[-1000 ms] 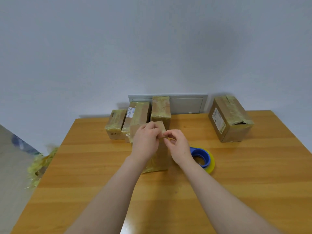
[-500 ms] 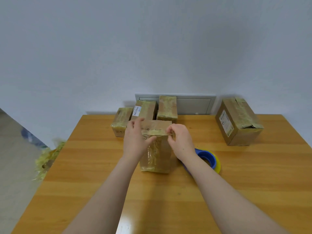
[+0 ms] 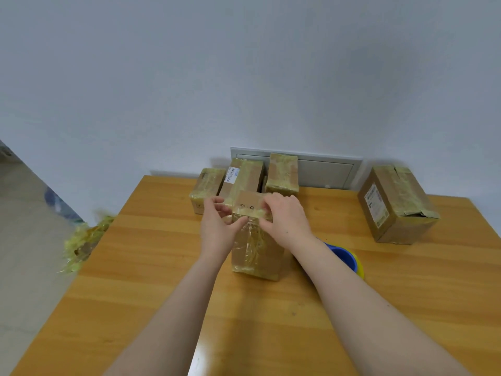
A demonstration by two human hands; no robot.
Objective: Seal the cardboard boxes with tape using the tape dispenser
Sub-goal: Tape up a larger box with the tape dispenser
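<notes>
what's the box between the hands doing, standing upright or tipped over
Upright: the box stands on its small end on the table, left hand and right hand holding its top.

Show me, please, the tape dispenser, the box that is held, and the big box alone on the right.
tape dispenser (image 3: 344, 257): head view, on its blue rim.
held box (image 3: 257, 249): head view, on its taped front face.
big box (image 3: 406, 194): head view, on its taped top face.
</notes>
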